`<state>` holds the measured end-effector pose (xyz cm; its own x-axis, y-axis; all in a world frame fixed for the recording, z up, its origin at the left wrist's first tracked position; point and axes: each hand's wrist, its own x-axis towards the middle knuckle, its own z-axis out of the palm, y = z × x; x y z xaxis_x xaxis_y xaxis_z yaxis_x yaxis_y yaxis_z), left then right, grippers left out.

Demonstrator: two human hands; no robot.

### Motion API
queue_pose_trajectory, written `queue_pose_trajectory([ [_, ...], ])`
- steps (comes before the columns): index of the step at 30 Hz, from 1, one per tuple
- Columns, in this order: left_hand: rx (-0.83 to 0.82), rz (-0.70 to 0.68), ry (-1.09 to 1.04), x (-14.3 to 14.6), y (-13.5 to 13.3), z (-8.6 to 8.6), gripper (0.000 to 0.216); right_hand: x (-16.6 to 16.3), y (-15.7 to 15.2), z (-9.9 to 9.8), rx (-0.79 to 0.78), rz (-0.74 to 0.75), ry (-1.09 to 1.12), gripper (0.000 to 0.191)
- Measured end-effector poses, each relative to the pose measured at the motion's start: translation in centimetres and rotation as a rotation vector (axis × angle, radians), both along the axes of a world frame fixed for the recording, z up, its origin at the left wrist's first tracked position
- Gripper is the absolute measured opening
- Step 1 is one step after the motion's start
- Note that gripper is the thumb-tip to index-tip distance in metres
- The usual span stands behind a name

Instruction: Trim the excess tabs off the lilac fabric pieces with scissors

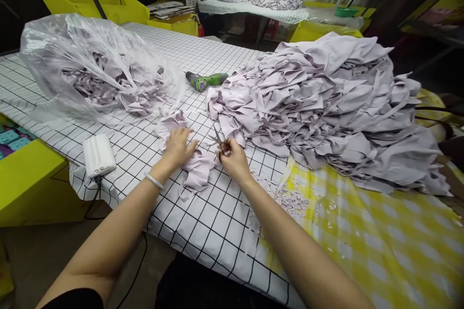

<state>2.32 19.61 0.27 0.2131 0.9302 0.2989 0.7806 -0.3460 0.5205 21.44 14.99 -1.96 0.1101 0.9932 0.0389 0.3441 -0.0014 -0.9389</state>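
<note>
Farthest left, beyond the left fingertips, a clear plastic bag (43,53) lies on its side, perhaps to keep the lilac cloth inside together; its film is thin, shiny and crumpled. Nearer the body, left of the fingers, a smooth white block with rounded corners, like a power pack (98,153), sits by the table (217,222) edge, probably so its dark cable (94,198) can hang down.

The left hand (177,147) rests palm down with fingers spread, seemingly steadying a soft, rumpled piece of cloth (198,174); this cloth shows beneath and beside the fingers, and whether any fingertip pinches it I cannot tell. Past those fingertips lies a green and dark power tool (206,81), hard and bent in shape, apparently set out of the way.

The right hand (234,161) has its fingers curled around the handles of small metal scissors (218,139), slim blades pointing away from the body, likely gripped for control. Just right of these fingers rises a heaped pile of cloth (311,101), limp, matte and folded. Closer to the body, beside the right forearm, tiny flaky scraps (292,201) lie scattered towards a yellow checked sheet (384,246).
</note>
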Motion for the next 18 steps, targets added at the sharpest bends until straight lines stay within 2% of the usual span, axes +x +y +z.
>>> queue_pose_trajectory([
  [3,-0.105,-0.142,-0.02,1.4,-2.6,-0.6,0.014,-0.4,3.0,-0.1,0.007,0.018,-0.003,0.02],
  [6,-0.177,-0.24,-0.075,1.6,-5.9,0.3,0.018,-1.2,4.6,0.4,-0.009,0.056,0.018,0.021],
  [8,-0.185,-0.255,-0.118,1.5,-8.2,1.3,0.017,-1.4,3.8,1.4,-0.019,0.07,0.059,0.02],
  [10,-0.236,-0.23,-0.25,1.7,-10.1,2.1,0.018,-1.1,1.2,3.0,-0.025,0.104,0.115,0.019],
  [11,-0.315,-0.208,-0.398,1.9,-10.8,2.5,0.023,-0.9,-0.8,3.9,-0.025,0.139,0.154,0.019],
  [14,-0.673,-0.079,-1.045,2.4,-11.5,3.1,0.033,0.1,-8.4,5.9,-0.014,0.322,0.333,0.021],
  [16,-0.8,0.036,-1.332,2.5,-11.4,3.4,0.026,0.7,-13.2,5.9,-0.096,0.433,0.35,0.018],
  [18,-0.85,0.055,-1.387,2.3,-11.5,3.9,0.022,1.4,-16.2,4.9,-0.188,0.461,0.336,0.017],
])
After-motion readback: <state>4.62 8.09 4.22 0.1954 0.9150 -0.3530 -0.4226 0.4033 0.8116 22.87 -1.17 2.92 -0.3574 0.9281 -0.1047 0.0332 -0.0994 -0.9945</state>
